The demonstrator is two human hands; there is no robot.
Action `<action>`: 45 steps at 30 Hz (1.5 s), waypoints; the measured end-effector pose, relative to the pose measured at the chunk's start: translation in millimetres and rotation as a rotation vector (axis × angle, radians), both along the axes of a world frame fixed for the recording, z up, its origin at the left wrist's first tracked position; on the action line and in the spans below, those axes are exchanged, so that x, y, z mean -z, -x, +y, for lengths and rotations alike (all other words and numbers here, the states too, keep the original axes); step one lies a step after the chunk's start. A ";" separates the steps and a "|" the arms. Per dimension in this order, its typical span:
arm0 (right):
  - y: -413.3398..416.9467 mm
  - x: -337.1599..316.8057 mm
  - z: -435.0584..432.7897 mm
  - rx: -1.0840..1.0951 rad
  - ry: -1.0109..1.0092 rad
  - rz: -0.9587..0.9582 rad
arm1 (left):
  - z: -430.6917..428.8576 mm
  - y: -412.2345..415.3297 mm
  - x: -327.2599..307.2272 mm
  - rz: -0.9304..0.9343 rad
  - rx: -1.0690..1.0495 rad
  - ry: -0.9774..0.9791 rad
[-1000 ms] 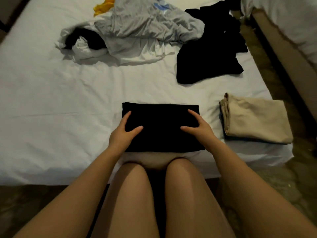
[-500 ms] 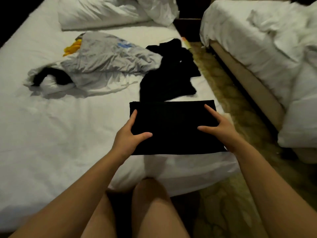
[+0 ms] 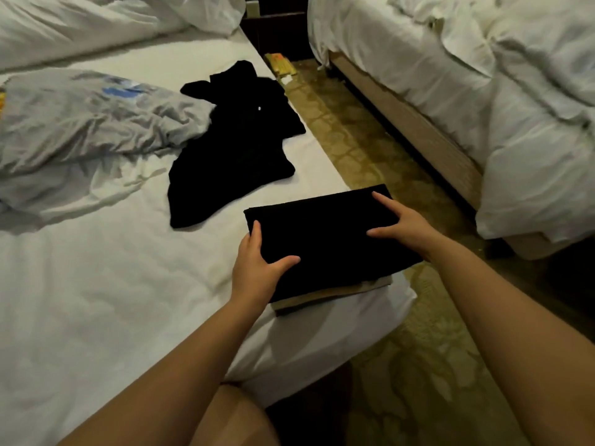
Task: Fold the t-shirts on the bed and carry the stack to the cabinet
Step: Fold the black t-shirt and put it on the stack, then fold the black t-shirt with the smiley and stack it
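Black cloth folded into a flat rectangle, the folded black t-shirt point(image 3: 328, 239), sits at the near right corner of the bed point(image 3: 96, 300), held between both hands over a folded beige t-shirt point(image 3: 338, 292) whose near edge shows below it. The black one covers nearly all of the beige one, and its far right part reaches out past the edge of the mattress, above the patterned carpet point(image 3: 370, 149); whether it already lies fully on the beige one cannot be told. The left hand point(image 3: 257, 268) grips its left side, with the thumb spread across the top, the forefinger lying along the edge and the other fingers tucked out of sight below. The right hand point(image 3: 405, 223) grips the right side in the same way, thumb pointing inward on top, forefinger stretched toward the far corner, and the rest of the fingers hidden under the cloth. Further up the bed lies a crumpled black garment point(image 3: 231, 149), unfolded, well apart from the stack, and just to its left, touching it, a rumpled grey t-shirt point(image 3: 90, 117) with a blue print. White pillows point(image 3: 96, 20) lie at the head of the bed. Across the strip of carpet stands a second bed point(image 3: 483, 107) with loose white bedding.
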State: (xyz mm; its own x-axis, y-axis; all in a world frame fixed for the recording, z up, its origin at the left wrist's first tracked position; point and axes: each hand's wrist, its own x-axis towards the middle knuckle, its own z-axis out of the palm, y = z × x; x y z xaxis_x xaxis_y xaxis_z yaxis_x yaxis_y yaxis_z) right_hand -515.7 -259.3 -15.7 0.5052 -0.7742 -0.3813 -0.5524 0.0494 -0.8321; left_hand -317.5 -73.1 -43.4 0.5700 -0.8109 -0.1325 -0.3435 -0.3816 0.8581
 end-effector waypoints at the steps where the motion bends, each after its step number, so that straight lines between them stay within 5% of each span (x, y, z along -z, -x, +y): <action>1: -2.6 6.0 -2.9 -0.010 -0.013 0.013 | 0.5 1.7 6.7 0.000 -0.016 -0.013; 7: -1.1 40.3 -2.4 -0.057 -0.048 0.078 | 3.8 2.4 24.6 0.001 -0.017 -0.111; 11: -15.4 43.7 13.7 -0.097 0.545 0.520 | -5.2 11.4 14.9 -0.560 0.033 -0.183; 14: -46.6 47.6 44.3 -0.162 0.819 0.505 | -23.5 21.3 17.3 -0.799 0.127 -0.162; 24: -68.1 97.8 54.4 -0.270 0.737 0.661 | -26.0 12.5 64.4 -0.736 0.234 -0.405; 34: -159.0 37.7 49.0 -0.199 0.714 0.398 | -4.7 -83.3 30.2 -0.780 0.078 -0.218; 45: -294.6 74.2 14.3 -0.492 0.657 0.596 | 17.3 -194.0 49.0 -0.774 -0.065 -0.231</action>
